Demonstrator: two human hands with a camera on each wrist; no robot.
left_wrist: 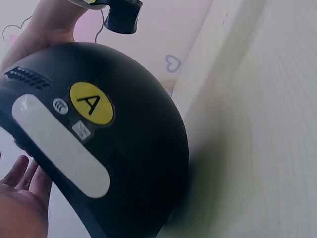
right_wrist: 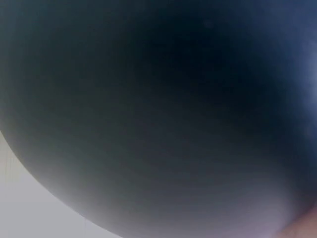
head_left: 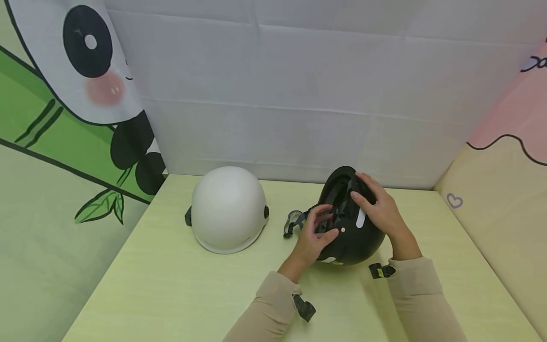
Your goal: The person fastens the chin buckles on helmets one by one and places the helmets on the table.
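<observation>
In the head view, a black helmet (head_left: 354,242) lies tilted on the table at centre right, its padded opening turned up and left. My right hand (head_left: 382,209) grips its upper rim, with the thumb near the opening and the fingers over the shell. At the opening's lower left edge, my left hand (head_left: 314,240) reaches with loosely bent fingers, its thumb by the outer shell. A chin strap with a clear cup (head_left: 294,219) hangs out on the left. The left wrist view shows a yellow A sticker (left_wrist: 92,103) on the shell. Dark blurred shell (right_wrist: 148,124) fills most of the right wrist view.
A white helmet (head_left: 228,209) stands dome up on the pale table (head_left: 171,285), left of the black one. Behind the table hangs a white cloth wall (head_left: 278,104). Printed cloth panels, one with a panda's face (head_left: 102,104), flank it at left and right.
</observation>
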